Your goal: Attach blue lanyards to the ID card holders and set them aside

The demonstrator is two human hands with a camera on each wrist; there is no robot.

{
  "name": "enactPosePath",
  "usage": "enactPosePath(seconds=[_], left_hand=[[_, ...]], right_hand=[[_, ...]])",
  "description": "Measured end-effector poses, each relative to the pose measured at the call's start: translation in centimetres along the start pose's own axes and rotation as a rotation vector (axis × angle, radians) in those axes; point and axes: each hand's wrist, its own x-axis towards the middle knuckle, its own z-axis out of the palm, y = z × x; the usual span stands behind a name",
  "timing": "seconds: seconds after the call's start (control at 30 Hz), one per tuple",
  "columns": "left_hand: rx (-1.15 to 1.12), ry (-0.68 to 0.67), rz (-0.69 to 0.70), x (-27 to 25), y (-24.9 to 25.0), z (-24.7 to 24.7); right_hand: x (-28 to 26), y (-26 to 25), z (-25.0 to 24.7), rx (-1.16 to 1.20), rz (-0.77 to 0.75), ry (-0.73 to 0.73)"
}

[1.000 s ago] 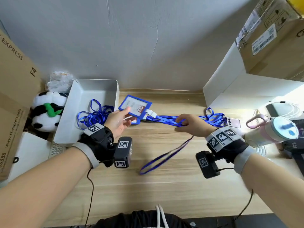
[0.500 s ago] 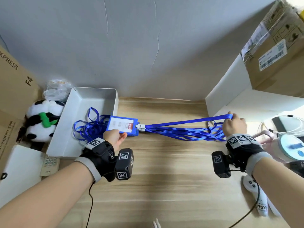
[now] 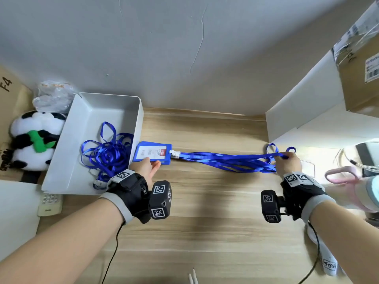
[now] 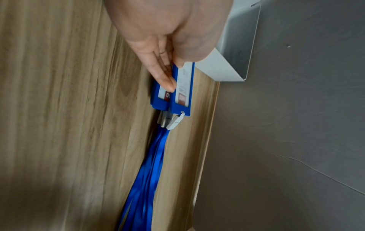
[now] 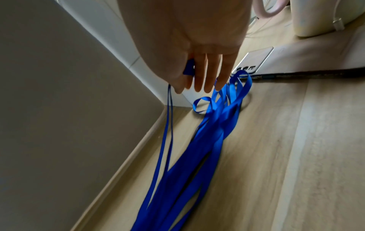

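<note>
**Blue lanyards: finished set being laid down, loose ones left in the tray**

Grey tray is the landmark, at the counter's left end.

- Inside the tray: tangle of loose blue lanyards, no holders visible on them. Judgement: these are the ones not yet attached. Can't count them.
- Just right of the tray: ID card holders, stacked. Left wrist view shows at least two, each with a white clip and ribbon on it. So attachment looks done for this stack; exact number unclear.
- Left hand at the near edge of the stack. Thumb on the top holder's face, fingers fairly straight along the side of the stack. Light pinch, not a fist.
- Further right of the tray: attached lanyards run across the counter as one bundle, mostly lying flat.
- Far right of the tray, by the white box: right hand at the loop ends. Thumb and forefinger pinch one strand that rises off the counter; other fingers straight and relaxed, tips near the loops.

Judgement: mid set-aside step. Left: release both ends, then the tray pile.
</note>
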Motion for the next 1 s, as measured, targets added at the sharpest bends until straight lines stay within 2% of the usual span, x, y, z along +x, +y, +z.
enactPosePath(seconds=[0.27, 0.4, 0.5, 0.6, 0.83, 1.0], left_hand=[[0.046, 0.044, 0.032, 0.8, -0.6, 0.1], [0.084, 0.066, 0.048, 1.1, -0.9, 0.1], [0.128, 0.107, 0.027, 1.4, -0.8, 0.2], [0.144, 0.140, 0.018, 1.5, -0.8, 0.3], [0.232, 0.149, -0.036, 0.9, -0.9, 0.4], [0.264, 0.109, -0.063, 0.3, -0.8, 0.3]], right_hand=[[1.7, 1.4, 2.7, -0.153, 0.099, -0.106], [1.5, 1.1, 3.2, -0.188, 0.198, -0.162], [1.5, 1.3, 3.7, -0.183, 0.260, -0.134], [1.2, 1.5, 3.9, -0.145, 0.255, -0.095], [1.0, 1.6, 3.5, -0.124, 0.216, -0.145], [0.5, 1.6, 3.5, -0.078, 0.201, -0.133]])
